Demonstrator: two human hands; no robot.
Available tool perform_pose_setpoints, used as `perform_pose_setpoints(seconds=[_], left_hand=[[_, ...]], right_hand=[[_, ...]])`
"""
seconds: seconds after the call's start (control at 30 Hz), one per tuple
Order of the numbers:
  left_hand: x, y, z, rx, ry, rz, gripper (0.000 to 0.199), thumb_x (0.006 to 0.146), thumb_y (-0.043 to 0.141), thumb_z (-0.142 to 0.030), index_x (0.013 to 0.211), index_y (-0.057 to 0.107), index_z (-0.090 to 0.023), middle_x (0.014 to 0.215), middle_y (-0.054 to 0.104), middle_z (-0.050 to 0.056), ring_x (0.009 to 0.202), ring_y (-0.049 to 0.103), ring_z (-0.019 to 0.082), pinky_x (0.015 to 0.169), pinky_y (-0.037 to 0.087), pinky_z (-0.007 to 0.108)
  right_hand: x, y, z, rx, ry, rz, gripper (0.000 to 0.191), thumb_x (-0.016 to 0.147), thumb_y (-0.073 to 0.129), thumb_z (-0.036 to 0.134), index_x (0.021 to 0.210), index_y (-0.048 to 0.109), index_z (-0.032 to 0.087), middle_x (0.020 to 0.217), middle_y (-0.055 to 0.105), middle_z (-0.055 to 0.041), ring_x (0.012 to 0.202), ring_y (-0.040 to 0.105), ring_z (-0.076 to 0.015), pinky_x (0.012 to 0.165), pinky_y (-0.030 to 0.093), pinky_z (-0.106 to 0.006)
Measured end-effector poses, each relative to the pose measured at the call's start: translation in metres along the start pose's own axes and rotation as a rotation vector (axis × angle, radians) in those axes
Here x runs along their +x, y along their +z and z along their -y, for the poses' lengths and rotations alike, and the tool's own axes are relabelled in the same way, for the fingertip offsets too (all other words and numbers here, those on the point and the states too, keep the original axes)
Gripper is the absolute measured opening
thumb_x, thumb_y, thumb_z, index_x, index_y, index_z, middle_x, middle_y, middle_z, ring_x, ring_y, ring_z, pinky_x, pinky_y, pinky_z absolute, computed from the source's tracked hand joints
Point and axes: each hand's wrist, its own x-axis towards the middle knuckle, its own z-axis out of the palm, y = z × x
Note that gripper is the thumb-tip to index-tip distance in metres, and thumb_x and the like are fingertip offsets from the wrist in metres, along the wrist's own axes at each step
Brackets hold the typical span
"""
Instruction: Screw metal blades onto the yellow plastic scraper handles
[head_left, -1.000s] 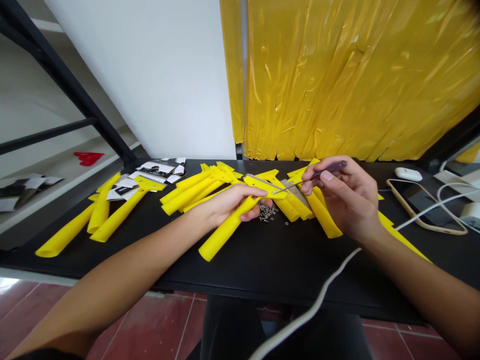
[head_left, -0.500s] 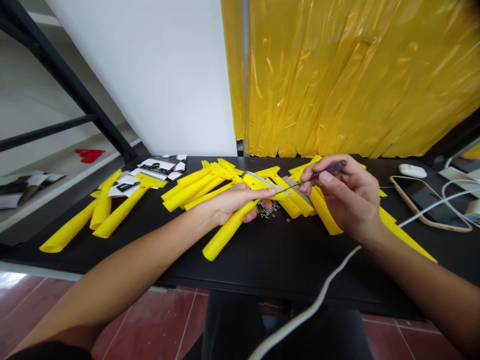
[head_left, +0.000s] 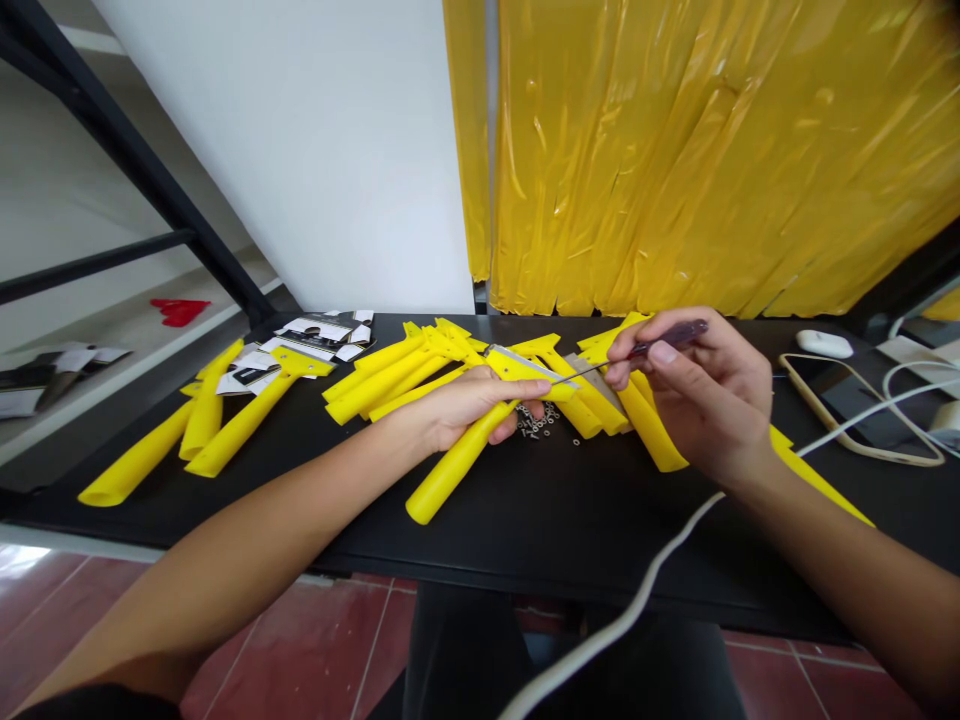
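My left hand (head_left: 480,405) is closed around the head of a yellow scraper (head_left: 454,465), whose handle points down toward the table's front edge. A metal blade (head_left: 525,365) lies along the scraper's head. My right hand (head_left: 697,385) pinches the dark purple handle of a screwdriver (head_left: 671,338). The thin shaft slants down left, its end by my left thumb at the scraper head. Small screws and nuts (head_left: 534,422) lie on the table just beyond my left fingers. More yellow scrapers (head_left: 390,375) lie behind my left hand, and others (head_left: 652,430) beside my right.
Several yellow handles (head_left: 240,425) and printed cards (head_left: 322,335) lie at the left of the black table (head_left: 570,520). At the right are a phone (head_left: 862,405), a white case (head_left: 823,344) and cables. A white cable (head_left: 637,600) crosses the table's front edge.
My right hand has shifted slightly to the right with the screwdriver. My left hand and the scraper in it are almost unmoved.
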Motion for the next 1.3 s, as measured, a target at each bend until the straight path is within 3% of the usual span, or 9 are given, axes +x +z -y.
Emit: perform_pose_setpoints(seconds=[0.3,0.93,1.17,1.3], left_hand=[[-0.001,0.001,-0.001,-0.017,0.022,0.016,0.029,0.087,0.077,-0.031,0.109,0.074,-0.013,0.076,0.070,0.003,0.037,0.052,0.005,0.033,0.032,0.020],[-0.005,0.005,-0.003,0.085,0.077,-0.060,0.022,0.087,0.076,-0.030,0.099,0.074,-0.012,0.079,0.073,0.003,0.037,0.049,0.004,0.036,0.030,0.022],[-0.011,0.011,-0.012,0.059,0.064,-0.204,0.012,0.087,0.073,-0.023,0.086,0.072,-0.012,0.054,0.064,-0.001,0.037,0.048,0.006,0.040,0.035,0.021],[-0.012,0.010,-0.012,0.125,0.117,-0.214,0.016,0.086,0.075,-0.024,0.077,0.071,-0.010,0.052,0.064,0.002,0.041,0.052,0.008,0.042,0.041,0.020]], right_hand=[[-0.003,0.001,-0.001,-0.031,0.005,0.025,0.011,0.095,0.069,0.019,0.105,0.072,0.022,0.099,0.074,-0.0067,0.080,0.069,-0.0186,0.077,0.057,-0.037],[-0.010,0.008,0.008,-0.281,-0.067,0.067,0.014,0.098,0.066,0.018,0.108,0.072,0.026,0.100,0.074,-0.0051,0.085,0.071,-0.0185,0.077,0.061,-0.036],[-0.015,0.003,0.005,-0.547,-0.212,0.176,0.025,0.093,0.071,0.014,0.114,0.072,0.029,0.108,0.078,-0.0054,0.097,0.075,-0.0237,0.088,0.061,-0.045],[-0.014,0.006,0.006,-0.675,-0.256,0.134,0.023,0.091,0.076,0.016,0.110,0.072,0.029,0.102,0.081,-0.0046,0.096,0.077,-0.0242,0.088,0.062,-0.043]])
